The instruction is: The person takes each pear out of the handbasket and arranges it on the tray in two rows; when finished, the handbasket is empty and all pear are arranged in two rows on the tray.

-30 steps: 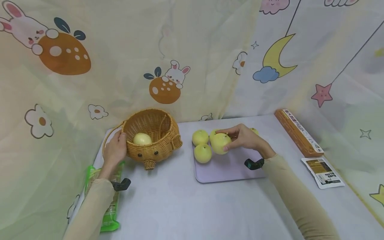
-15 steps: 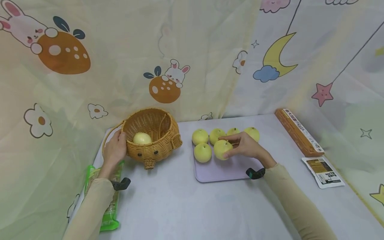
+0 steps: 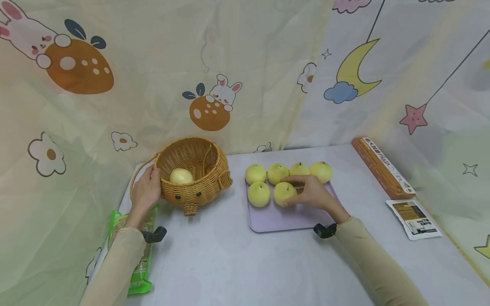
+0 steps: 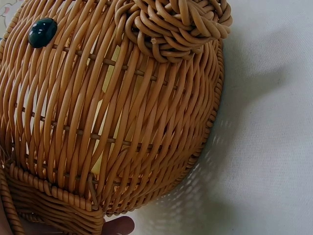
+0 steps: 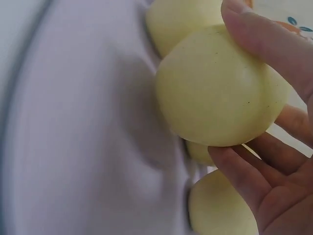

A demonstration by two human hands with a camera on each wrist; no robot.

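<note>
My right hand [image 3: 313, 193] holds a round yellow pear [image 3: 284, 194] between thumb and fingers over the lilac tray [image 3: 283, 221]. In the right wrist view this pear [image 5: 215, 88] fills the grasp, other pears close behind it. One pear [image 3: 258, 194] sits beside it on the left; several more line the tray's back edge. On the left, my left hand [image 3: 146, 190] grips the side of a wicker basket [image 3: 209, 193] with an animal face. The basket tips toward me, a pale yellow fruit [image 3: 181, 176] inside. A fingertip [image 4: 120, 225] shows under the basket's woven ear [image 4: 54, 203] in the left wrist view.
A green-edged food packet [image 3: 141, 272] lies under the left forearm. To the right of the tray are a long orange-brown box [image 3: 383, 170] and a small white pouch [image 3: 413, 219]. A printed cloth [image 3: 264, 76] hangs behind the white table [image 3: 229, 263].
My right hand has brought its pear toward me and down, to the front row of the tray, uncovering the pears behind. The left hand and basket have stayed put.
</note>
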